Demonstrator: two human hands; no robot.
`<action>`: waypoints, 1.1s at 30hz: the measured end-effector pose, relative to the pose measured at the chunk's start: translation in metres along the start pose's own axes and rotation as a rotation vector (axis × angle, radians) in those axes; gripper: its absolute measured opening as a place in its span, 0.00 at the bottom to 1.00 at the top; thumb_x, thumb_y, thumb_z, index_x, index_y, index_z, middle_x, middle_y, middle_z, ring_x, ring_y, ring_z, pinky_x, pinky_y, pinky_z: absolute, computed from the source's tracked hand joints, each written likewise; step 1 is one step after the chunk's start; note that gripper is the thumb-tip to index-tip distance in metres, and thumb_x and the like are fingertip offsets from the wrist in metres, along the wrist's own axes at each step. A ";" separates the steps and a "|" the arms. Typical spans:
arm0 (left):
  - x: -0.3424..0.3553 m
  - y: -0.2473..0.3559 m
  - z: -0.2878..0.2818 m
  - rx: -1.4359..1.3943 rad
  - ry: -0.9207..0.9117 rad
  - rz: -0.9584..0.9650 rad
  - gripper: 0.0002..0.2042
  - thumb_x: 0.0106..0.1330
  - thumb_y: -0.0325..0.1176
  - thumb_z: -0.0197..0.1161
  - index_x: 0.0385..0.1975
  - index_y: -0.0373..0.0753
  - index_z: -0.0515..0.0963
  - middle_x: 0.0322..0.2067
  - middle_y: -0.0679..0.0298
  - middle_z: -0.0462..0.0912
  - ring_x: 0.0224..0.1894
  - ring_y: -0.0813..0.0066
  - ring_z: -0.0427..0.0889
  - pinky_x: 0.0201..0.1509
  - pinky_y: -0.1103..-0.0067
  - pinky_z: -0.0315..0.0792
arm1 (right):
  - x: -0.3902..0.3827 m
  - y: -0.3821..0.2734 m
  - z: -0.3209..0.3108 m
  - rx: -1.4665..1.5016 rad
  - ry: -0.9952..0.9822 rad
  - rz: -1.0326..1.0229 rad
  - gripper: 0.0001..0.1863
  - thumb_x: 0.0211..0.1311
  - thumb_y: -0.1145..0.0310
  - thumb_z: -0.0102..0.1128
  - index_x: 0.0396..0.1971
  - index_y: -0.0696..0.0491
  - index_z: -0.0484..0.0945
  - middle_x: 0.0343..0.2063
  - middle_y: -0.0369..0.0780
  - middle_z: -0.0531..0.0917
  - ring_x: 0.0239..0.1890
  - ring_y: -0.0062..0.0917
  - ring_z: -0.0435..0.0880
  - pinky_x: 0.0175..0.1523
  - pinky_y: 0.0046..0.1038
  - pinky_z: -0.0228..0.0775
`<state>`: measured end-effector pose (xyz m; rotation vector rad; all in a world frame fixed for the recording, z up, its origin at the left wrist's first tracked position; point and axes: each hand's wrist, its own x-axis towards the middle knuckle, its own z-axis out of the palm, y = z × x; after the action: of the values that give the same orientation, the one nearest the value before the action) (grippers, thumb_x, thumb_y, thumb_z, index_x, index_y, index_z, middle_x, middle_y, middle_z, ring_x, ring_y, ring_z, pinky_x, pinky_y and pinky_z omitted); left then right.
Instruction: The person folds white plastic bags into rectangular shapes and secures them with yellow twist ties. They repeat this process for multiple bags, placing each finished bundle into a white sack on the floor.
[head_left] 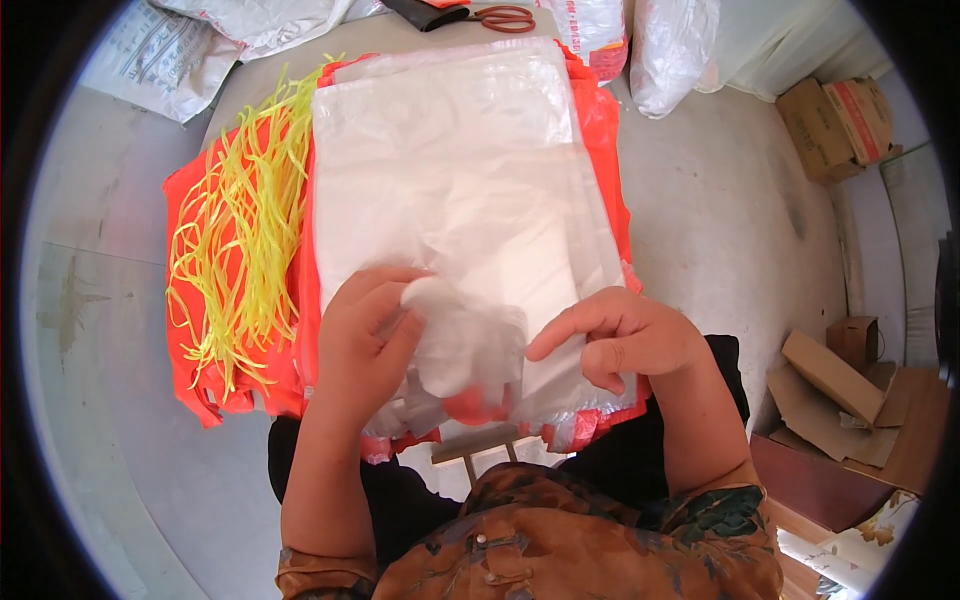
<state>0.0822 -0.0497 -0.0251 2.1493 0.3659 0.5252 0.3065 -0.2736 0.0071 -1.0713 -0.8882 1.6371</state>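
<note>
A stack of clear plastic bags [440, 150] lies over red material [600, 120] on the table in front of me. My left hand [370, 330] pinches the crinkled end of a translucent bag [460, 350], with a pale rounded piece at its fingertips. My right hand [620, 335] hovers over the bags' lower right part, index finger stretched out and the others loosely curled, holding nothing I can see. Yellow ribbons [240, 230] lie in a loose bundle on red material at the left.
Red-handled scissors [505, 18] and a dark item [425, 14] sit at the table's [270, 55] back edge, near white sacks [165, 55]. Cardboard boxes [830, 130] stand at the right back, and flattened cardboard [840, 390] lies lower right.
</note>
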 end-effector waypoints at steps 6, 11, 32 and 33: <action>0.001 0.006 -0.002 0.313 -0.101 0.211 0.11 0.55 0.25 0.69 0.39 0.38 0.85 0.53 0.58 0.85 0.57 0.51 0.81 0.62 0.60 0.74 | 0.011 -0.003 0.003 0.012 0.104 -0.061 0.25 0.73 0.70 0.52 0.65 0.64 0.76 0.17 0.30 0.76 0.14 0.13 0.70 0.22 0.19 0.61; 0.000 0.009 -0.001 0.380 -0.098 0.265 0.12 0.53 0.25 0.69 0.39 0.39 0.85 0.54 0.58 0.84 0.58 0.50 0.80 0.62 0.60 0.74 | 0.027 0.001 0.004 0.016 0.153 -0.143 0.30 0.75 0.69 0.48 0.73 0.63 0.67 0.16 0.28 0.72 0.13 0.13 0.69 0.21 0.18 0.58; -0.004 0.007 0.001 0.441 -0.096 0.304 0.10 0.51 0.27 0.70 0.35 0.38 0.85 0.51 0.54 0.83 0.58 0.50 0.80 0.62 0.58 0.73 | 0.060 -0.004 0.004 -0.439 0.568 -0.392 0.25 0.70 0.70 0.64 0.65 0.56 0.77 0.50 0.43 0.90 0.37 0.16 0.82 0.43 0.21 0.73; -0.004 0.008 0.001 0.438 -0.091 0.302 0.10 0.51 0.26 0.70 0.35 0.39 0.85 0.51 0.54 0.83 0.58 0.51 0.81 0.62 0.59 0.73 | 0.063 -0.005 0.006 -0.649 0.638 -0.413 0.24 0.67 0.71 0.67 0.63 0.55 0.80 0.50 0.41 0.90 0.42 0.18 0.84 0.47 0.23 0.75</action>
<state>0.0795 -0.0564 -0.0204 2.6655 0.1081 0.5506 0.2922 -0.2127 -0.0017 -1.5931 -1.1203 0.5897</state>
